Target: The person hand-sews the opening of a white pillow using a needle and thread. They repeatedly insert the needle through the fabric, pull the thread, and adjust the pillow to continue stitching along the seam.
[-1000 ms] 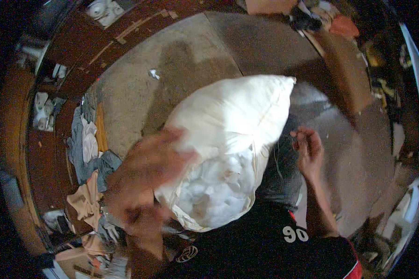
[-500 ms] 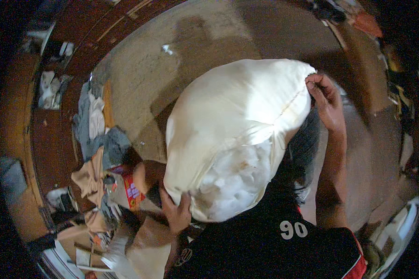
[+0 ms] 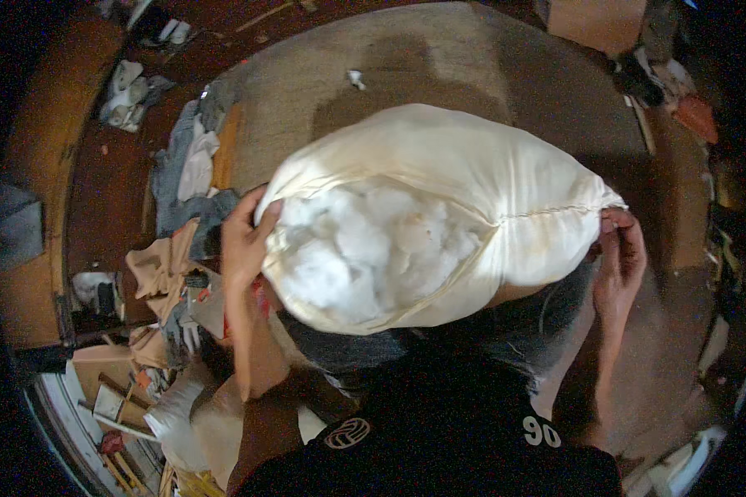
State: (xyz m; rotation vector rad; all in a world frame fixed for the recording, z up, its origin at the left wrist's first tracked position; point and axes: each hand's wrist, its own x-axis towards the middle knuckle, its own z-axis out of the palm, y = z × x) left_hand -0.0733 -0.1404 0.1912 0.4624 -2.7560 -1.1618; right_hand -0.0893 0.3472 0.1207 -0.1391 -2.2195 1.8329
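On my head feed: left hand [image 3: 242,242] grips open cream cover [image 3: 439,141], right hand [image 3: 621,257] pinches its stitched corner [image 3: 608,195] (I see white stuffing [image 3: 373,244] bunched inside)

From my remote seat, I see a worn beige-brown floor [image 3: 286,108] spread out in dim, uneven light, a broad dark shadow [image 3: 406,66] cast over its paler stretch near a small crumpled white scrap [image 3: 356,79]. At left lies a dark reddish-brown surface [image 3: 99,199], edged by a honey-brown wooden panel [image 3: 54,137] that bends with my lens. A plain brown cardboard box [image 3: 597,23] sits at upper right; a white frame-like piece [image 3: 62,427], unclear to me, occupies the lower left.
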